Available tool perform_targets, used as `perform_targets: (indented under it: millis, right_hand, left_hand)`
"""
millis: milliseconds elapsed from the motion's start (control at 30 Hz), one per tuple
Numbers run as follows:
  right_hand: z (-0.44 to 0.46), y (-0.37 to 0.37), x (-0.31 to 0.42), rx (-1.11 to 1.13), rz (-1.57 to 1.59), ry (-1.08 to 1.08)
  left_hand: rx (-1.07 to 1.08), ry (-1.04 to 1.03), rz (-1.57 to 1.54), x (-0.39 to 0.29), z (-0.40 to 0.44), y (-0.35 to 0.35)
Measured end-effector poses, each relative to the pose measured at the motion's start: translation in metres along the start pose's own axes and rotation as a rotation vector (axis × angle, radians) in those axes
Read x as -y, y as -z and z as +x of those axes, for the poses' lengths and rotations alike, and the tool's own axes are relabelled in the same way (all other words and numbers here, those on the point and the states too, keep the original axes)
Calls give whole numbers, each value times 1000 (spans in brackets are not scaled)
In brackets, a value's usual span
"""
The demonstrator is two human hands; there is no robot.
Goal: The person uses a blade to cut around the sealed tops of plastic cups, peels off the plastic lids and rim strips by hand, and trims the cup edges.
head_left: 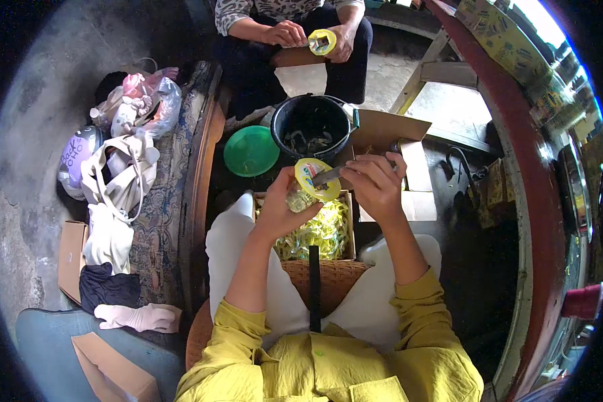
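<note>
My left hand [276,216] is wrapped around a clear plastic cup [297,199] with a printed yellow top [306,169], tilted toward me. In my right hand [376,186] is a grey knife-like blade [327,176], its tip against the opening in the cup's top. The handle is hidden by my fingers. Just below both hands, between my knees, a cardboard box [350,231] holds a heap of yellow and clear plastic strips [321,234].
A black bucket [279,127] and green plastic lid [251,151] stand ahead. An open carton [419,164] is at right. Across from me, a person's hands [342,41] hold a similar yellow-topped cup [322,42]. Bags [124,164] lie on the left bench.
</note>
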State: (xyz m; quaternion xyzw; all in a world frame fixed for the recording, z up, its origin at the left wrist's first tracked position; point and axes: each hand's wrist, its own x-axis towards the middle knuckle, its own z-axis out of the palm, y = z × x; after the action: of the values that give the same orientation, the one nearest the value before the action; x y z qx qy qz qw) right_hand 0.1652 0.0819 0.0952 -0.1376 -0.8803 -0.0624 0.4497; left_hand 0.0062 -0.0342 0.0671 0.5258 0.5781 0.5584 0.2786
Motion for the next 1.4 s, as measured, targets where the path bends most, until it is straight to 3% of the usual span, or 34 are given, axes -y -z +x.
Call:
perform_targets:
  millis: [433, 733, 933, 1400]
  right_hand:
    - [-5, -3, -2, 51, -14, -3]
    - [-12, -4, 5, 106, 16, -22]
    - [-12, -2, 5, 77, -34, -34]
    - [-15, -6, -1, -13, -22, -20]
  left_hand:
    - [-55, -87, 138, 7, 2, -2]
    - [-94, 19, 240, 7, 1, -5]
    - [-103, -88, 370, 1, 1, -5]
    - [-78, -55, 218, -5, 3, -4]
